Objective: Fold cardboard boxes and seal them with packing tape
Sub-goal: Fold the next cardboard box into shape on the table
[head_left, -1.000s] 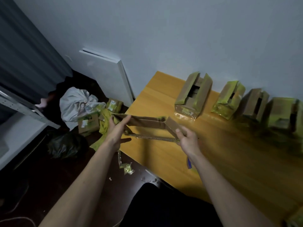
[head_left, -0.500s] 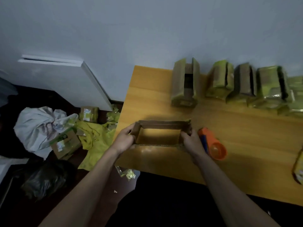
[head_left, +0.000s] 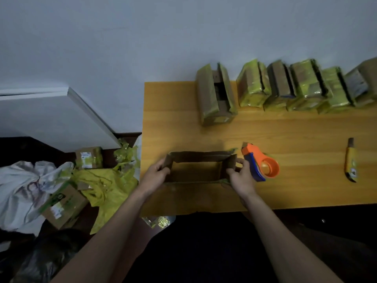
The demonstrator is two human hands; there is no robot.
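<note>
An open brown cardboard box point(head_left: 201, 155) stands squared up as a rectangle near the front left of the wooden table point(head_left: 295, 129). My left hand point(head_left: 154, 174) grips its left end wall, fingers curled over the edge. My right hand point(head_left: 240, 176) grips the right end wall the same way. Just right of that hand lies an orange and blue tape dispenser point(head_left: 260, 165), touching nothing I hold.
Several boxes wrapped in yellow-green tape point(head_left: 306, 86) line the wall at the table's back; one taller box point(head_left: 216, 94) stands apart. A yellow utility knife point(head_left: 351, 160) lies at the right. On the floor to the left: boxes point(head_left: 61, 203), yellow tape scraps point(head_left: 110, 184), a white bag point(head_left: 18, 186), a white panel point(head_left: 51, 111).
The flattened box was brought over the table and opened into a rectangle. My view swung right, so the dispenser and the knife came into sight.
</note>
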